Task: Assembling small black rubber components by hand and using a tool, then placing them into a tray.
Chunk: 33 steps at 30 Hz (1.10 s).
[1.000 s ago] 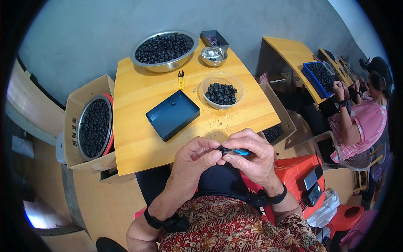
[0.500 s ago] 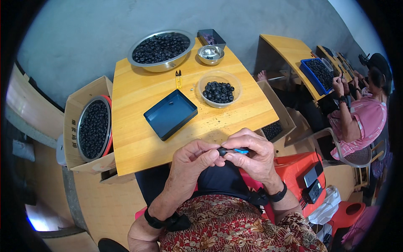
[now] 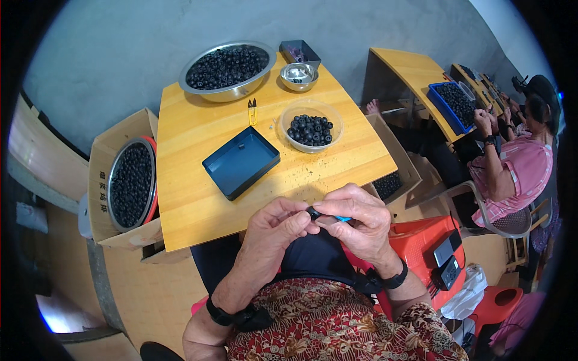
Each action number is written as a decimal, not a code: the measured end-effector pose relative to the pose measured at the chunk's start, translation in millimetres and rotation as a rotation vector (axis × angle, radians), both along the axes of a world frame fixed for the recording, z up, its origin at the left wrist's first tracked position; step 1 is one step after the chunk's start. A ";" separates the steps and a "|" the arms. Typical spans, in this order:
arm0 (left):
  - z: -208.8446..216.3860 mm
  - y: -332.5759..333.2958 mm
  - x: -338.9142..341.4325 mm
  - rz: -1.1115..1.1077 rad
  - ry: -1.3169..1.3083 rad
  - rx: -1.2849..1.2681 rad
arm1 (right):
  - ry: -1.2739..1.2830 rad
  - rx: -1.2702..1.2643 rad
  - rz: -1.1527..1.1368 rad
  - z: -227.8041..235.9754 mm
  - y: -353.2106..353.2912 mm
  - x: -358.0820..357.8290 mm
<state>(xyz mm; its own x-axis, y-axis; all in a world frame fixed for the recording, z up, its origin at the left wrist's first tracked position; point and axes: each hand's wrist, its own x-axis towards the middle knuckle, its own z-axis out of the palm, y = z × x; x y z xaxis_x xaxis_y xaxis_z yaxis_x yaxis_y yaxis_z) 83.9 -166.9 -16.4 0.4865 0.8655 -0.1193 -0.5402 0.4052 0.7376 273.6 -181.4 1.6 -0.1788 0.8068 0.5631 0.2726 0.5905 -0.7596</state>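
Note:
My left hand (image 3: pixel 278 224) and my right hand (image 3: pixel 356 220) meet in front of my lap, just below the near edge of the yellow table (image 3: pixel 198 198). Between their fingertips sits a small black round piece (image 3: pixel 313 212). The left fingers pinch it. My right hand also grips a small blue tool (image 3: pixel 343 219) whose tip points at the piece. An empty dark blue tray (image 3: pixel 241 162) lies on the table ahead of my hands. Beyond it stands a clear bowl of black pieces (image 3: pixel 310 125).
A large steel bowl of black pieces (image 3: pixel 226 69), a small steel bowl (image 3: pixel 299 76), a dark box (image 3: pixel 300 52) and yellow snips (image 3: pixel 252 111) sit at the far side. A cardboard box with a pan of pieces (image 3: pixel 129 183) stands left. A red crate (image 3: pixel 421 237) is right; another person (image 3: pixel 512 168) works nearby.
My hands have stayed together on the black piece, with only slight finger shifts. The view has shifted a little; the table items are unmoved.

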 end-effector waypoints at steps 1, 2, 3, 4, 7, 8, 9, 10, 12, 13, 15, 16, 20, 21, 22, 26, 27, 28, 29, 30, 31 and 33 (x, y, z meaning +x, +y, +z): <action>0.4 -0.4 0.3 0.002 0.000 -0.002 | 0.000 -0.002 0.002 0.1 -0.2 -0.3; 1.6 -0.1 1.5 0.018 -0.003 0.026 | -0.038 0.031 -0.024 0.5 0.2 -0.4; 2.3 0.0 2.6 0.035 -0.005 0.055 | -0.075 0.064 -0.050 0.7 0.5 -0.5; 1.8 0.0 3.5 0.036 -0.006 0.054 | -0.076 0.063 -0.049 -0.8 0.8 -0.3; 1.2 0.1 5.7 0.033 0.005 0.047 | -0.108 0.176 -0.084 -3.5 1.2 -0.2; 1.2 0.2 6.2 0.026 0.004 0.037 | -0.117 0.190 -0.092 -2.7 1.3 -1.8; 1.1 0.3 6.4 0.018 0.003 0.027 | -0.126 0.205 -0.101 -2.2 1.3 -2.6; 0.8 0.4 6.3 0.018 0.003 0.028 | -0.127 0.205 -0.101 -2.7 1.4 -1.9; -0.9 1.0 5.0 0.016 0.018 0.016 | -0.091 0.126 -0.066 -4.7 2.2 -0.2; -2.5 1.7 4.0 0.016 0.018 0.016 | -0.090 0.126 -0.066 -3.6 2.1 -0.9; -5.7 2.9 1.0 -0.011 0.050 0.061 | 0.014 -0.010 -0.038 -0.3 2.1 -3.4; -6.0 3.6 -0.4 -0.010 0.051 0.060 | 0.014 -0.011 -0.037 0.0 3.3 -2.2; -4.0 4.2 -0.5 -0.024 0.119 0.101 | 0.032 -0.084 0.039 -0.5 5.4 3.0; -3.4 4.0 0.0 -0.022 0.116 0.086 | 0.034 -0.101 0.039 -1.2 5.8 3.4; -3.5 3.9 0.3 -0.022 0.117 0.086 | 0.035 -0.101 0.039 -1.5 6.3 3.5; -2.6 3.9 2.6 -0.017 0.090 0.063 | 0.059 -0.124 0.031 -2.9 6.8 3.6; -2.3 4.3 2.9 -0.018 0.076 0.040 | 0.065 -0.132 0.023 -3.6 7.2 3.4; -2.4 5.2 3.1 -0.019 0.077 0.041 | 0.066 -0.132 0.022 -4.2 7.9 3.1; -2.8 6.1 3.2 -0.022 0.071 0.037 | 0.082 -0.146 0.030 -4.6 8.3 2.7; -3.3 7.0 3.2 -0.025 0.065 0.033 | 0.097 -0.160 0.037 -4.9 8.9 2.4; -3.7 7.7 3.0 -0.026 0.066 0.034 | 0.098 -0.158 0.036 -5.7 9.2 2.2; -5.2 8.1 1.8 -0.034 0.090 0.034 | 0.125 -0.200 0.031 -8.2 8.2 1.2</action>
<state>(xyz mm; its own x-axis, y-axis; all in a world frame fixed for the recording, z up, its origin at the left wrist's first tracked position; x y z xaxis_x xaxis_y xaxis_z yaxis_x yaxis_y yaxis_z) 85.6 -158.8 -21.6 0.5047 0.8528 -0.1343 -0.4577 0.3962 0.7960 274.8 -173.2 -6.6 -0.1436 0.8998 0.4120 0.1532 0.4315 -0.8890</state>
